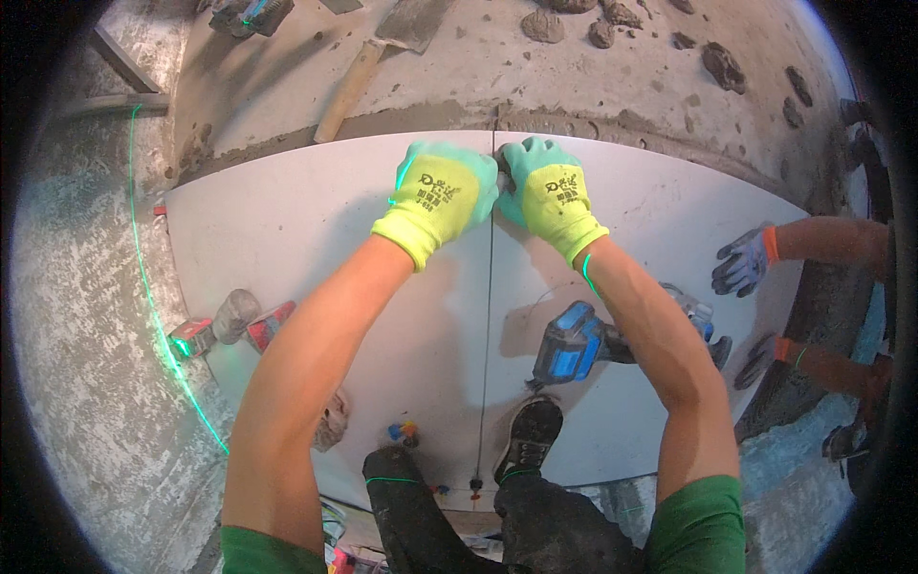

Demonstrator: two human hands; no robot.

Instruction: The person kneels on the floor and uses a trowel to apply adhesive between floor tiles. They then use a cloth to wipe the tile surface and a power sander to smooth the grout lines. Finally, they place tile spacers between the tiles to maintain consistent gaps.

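Two large pale tiles, a left tile (287,230) and a right tile (660,220), lie side by side with a narrow dark seam (487,316) between them. Near the far end of that seam, my left hand (442,191) is closed on the left side, in a yellow-green glove. Just across the seam is my right hand (550,191), gloved alike, its fingers curled down close to the tile edge. A small dark thing shows between the hands; its kind is hidden by the fingers. Under my right forearm lies a cordless power tool (569,344) with a blue-and-black battery.
Beyond the tiles are wet mortar, a wooden-handled trowel (349,91) and mortar lumps (722,67). Red-and-black devices (191,338) sit at the left edge. A co-worker's gloved hand (741,263) rests on the right tile. Small coloured pieces (404,432) lie near my feet.
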